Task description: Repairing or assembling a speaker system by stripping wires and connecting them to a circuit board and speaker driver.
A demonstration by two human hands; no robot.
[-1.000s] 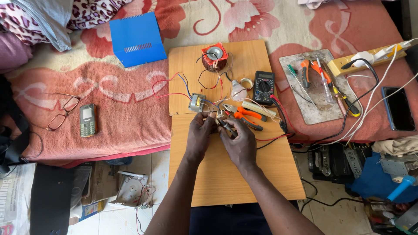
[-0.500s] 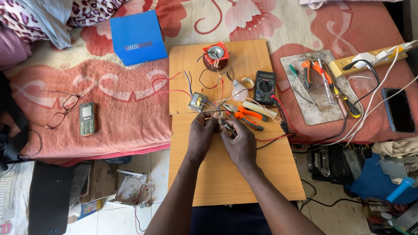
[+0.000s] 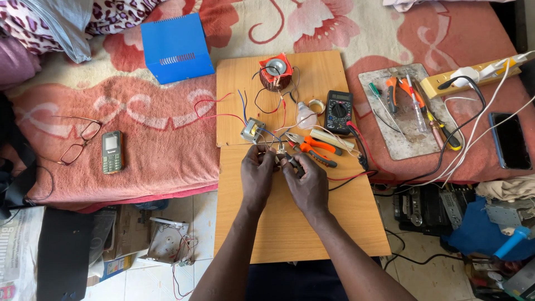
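- While both hands are meeting over the wooden board, the left hand and right hand are pinching thin wires together.
- Just beyond, a small transformer and orange-handled pliers are crowding the wires.

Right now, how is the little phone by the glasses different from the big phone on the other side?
The small phone has a keypad and little screen; the black phone is one flat dark slab. The small one lies beside the glasses, the black one near the power strip. Both rest flat on the red blanket.
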